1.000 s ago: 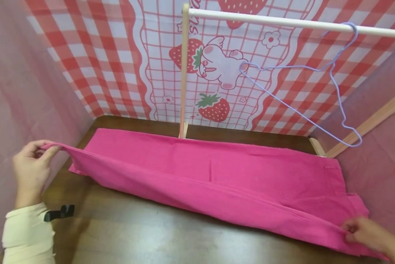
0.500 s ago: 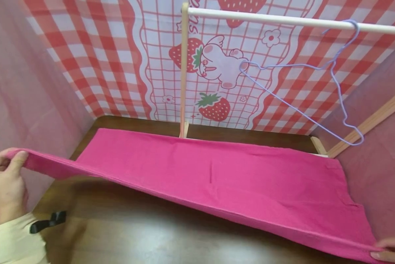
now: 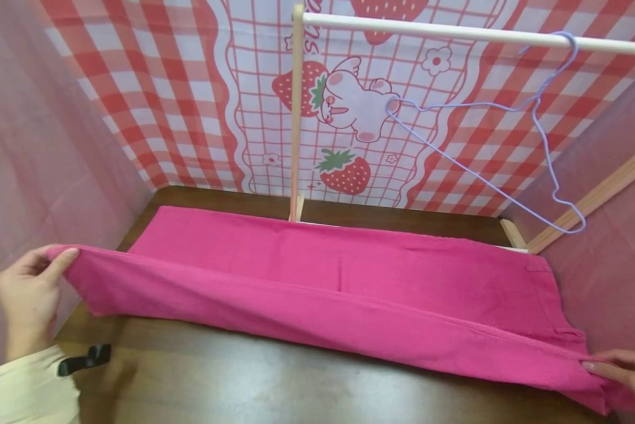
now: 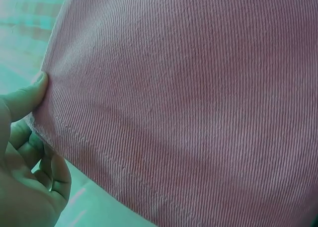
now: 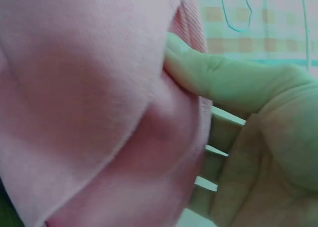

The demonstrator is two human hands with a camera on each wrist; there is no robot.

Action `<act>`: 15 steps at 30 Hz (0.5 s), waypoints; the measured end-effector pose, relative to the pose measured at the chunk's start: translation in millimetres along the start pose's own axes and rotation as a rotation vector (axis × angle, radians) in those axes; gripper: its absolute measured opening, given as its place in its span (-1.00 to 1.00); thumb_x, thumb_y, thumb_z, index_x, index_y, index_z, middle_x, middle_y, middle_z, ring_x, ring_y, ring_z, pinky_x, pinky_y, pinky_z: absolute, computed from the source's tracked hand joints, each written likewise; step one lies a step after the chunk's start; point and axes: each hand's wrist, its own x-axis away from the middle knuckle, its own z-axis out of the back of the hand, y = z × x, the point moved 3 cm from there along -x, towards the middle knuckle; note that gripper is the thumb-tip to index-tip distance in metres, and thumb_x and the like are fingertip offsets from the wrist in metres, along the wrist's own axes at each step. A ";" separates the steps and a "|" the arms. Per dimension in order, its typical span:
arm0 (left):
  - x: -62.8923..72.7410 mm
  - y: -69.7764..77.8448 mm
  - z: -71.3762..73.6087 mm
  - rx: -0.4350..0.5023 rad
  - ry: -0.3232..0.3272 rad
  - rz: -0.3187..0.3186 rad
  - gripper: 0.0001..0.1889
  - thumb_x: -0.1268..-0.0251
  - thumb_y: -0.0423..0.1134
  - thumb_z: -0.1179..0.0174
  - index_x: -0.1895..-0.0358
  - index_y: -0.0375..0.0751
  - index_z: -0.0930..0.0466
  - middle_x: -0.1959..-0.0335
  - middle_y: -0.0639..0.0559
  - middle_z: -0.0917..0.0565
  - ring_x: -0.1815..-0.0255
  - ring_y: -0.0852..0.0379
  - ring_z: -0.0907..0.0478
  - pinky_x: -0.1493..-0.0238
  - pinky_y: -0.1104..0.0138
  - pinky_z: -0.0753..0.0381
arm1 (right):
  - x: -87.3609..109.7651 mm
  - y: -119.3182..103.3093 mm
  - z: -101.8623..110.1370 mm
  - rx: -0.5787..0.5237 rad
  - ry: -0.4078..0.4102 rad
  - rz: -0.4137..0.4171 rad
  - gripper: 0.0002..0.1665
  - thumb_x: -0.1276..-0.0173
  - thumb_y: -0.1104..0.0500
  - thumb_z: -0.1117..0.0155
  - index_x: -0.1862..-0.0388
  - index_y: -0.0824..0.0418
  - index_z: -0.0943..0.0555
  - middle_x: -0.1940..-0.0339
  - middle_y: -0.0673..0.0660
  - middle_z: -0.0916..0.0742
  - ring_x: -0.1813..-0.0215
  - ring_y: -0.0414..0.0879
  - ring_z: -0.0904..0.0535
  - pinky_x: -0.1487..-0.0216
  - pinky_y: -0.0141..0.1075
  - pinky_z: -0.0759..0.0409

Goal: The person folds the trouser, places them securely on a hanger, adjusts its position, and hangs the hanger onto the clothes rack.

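Pink ribbed trousers lie lengthwise across the table, one leg over the other, with the waistband at the right end. At the left end my left hand pinches the corner of a leg's hem between thumb and fingers, lifting it off the table. The left wrist view shows the stitched hem stretched from that pinch. My right hand grips the near edge by the waist. In the right wrist view the thumb presses on a fold of cloth, and the other fingers go behind it. The near edge is raised between both hands.
Behind the trousers stands a wooden rack with a white rail. A lilac wire hanger hangs from the rail at right. Pink cloth walls close both sides; a checked strawberry cloth covers the back. Brown table shows in front.
Both hands first moved outward and toward the front, pulling the near edge taut. Since then they have come back inward a little, and the near edge stands up as a wider flap.
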 end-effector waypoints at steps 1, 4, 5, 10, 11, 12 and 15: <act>-0.4 -0.7 -1.0 -0.010 -0.002 0.005 -0.76 -0.06 -0.50 -0.38 0.57 -0.03 -0.69 0.69 0.33 -0.64 0.67 0.46 -0.43 0.55 0.64 -0.35 | -2.1 -1.4 0.3 -0.015 0.010 0.000 -0.69 -0.14 0.26 -0.43 0.56 -0.22 -0.72 0.50 -0.77 -0.50 0.35 -0.82 -0.32 0.39 -0.72 -0.23; -1.6 -3.1 -5.2 -0.078 -0.007 0.024 -0.73 -0.07 -0.48 -0.38 0.58 0.03 -0.67 0.71 0.38 -0.62 0.67 0.48 -0.43 0.55 0.65 -0.36 | -10.0 -8.4 2.0 0.013 0.035 -0.015 -0.74 -0.16 0.20 -0.44 0.55 -0.21 -0.73 0.50 -0.82 -0.44 0.33 -0.88 -0.25 0.37 -0.76 -0.19; -2.0 -4.3 -6.9 -0.107 -0.013 0.036 -0.73 -0.08 -0.46 -0.38 0.58 0.05 -0.66 0.72 0.39 -0.61 0.67 0.48 -0.43 0.56 0.65 -0.36 | -12.8 -11.5 2.6 0.036 0.051 -0.014 -0.76 -0.15 0.19 -0.46 0.57 -0.19 -0.72 0.51 -0.83 -0.41 0.34 -0.90 -0.23 0.38 -0.76 -0.20; -6.0 -10.5 -13.7 -0.251 -0.041 0.085 -0.70 -0.11 -0.34 -0.40 0.60 0.21 -0.61 0.76 0.46 -0.53 0.69 0.49 -0.37 0.62 0.63 -0.31 | -25.4 -27.7 3.2 0.187 0.082 0.015 -0.90 -0.15 0.14 -0.47 0.52 0.09 -0.74 0.56 -0.73 -0.44 0.39 -0.87 -0.19 0.46 -0.69 -0.26; -7.1 -11.4 -14.7 -0.279 -0.050 0.091 -0.69 -0.12 -0.32 -0.40 0.60 0.24 -0.59 0.77 0.47 -0.51 0.70 0.50 -0.36 0.63 0.63 -0.30 | -27.5 -29.4 2.8 0.200 0.087 0.038 -0.88 -0.14 0.16 -0.47 0.50 0.17 -0.73 0.55 -0.71 -0.45 0.38 -0.88 -0.19 0.45 -0.69 -0.26; -8.3 -12.3 -15.8 -0.309 -0.057 0.092 -0.68 -0.12 -0.30 -0.40 0.61 0.27 -0.57 0.77 0.48 -0.50 0.70 0.50 -0.35 0.63 0.63 -0.29 | -30.2 -32.4 2.8 0.230 0.080 0.047 -0.84 -0.16 0.14 -0.46 0.45 0.23 -0.73 0.54 -0.58 -0.58 0.37 -0.88 -0.17 0.42 -0.61 -0.32; -13.1 -15.4 -19.4 -0.369 -0.080 0.111 -0.66 -0.14 -0.24 -0.39 0.61 0.33 -0.52 0.77 0.52 -0.47 0.67 0.51 -0.34 0.62 0.63 -0.28 | -38.6 -39.2 2.7 0.280 0.109 0.080 -0.74 -0.13 0.10 -0.48 0.40 0.31 -0.72 0.46 -0.24 -0.77 0.36 -0.90 -0.09 0.29 -0.32 -0.46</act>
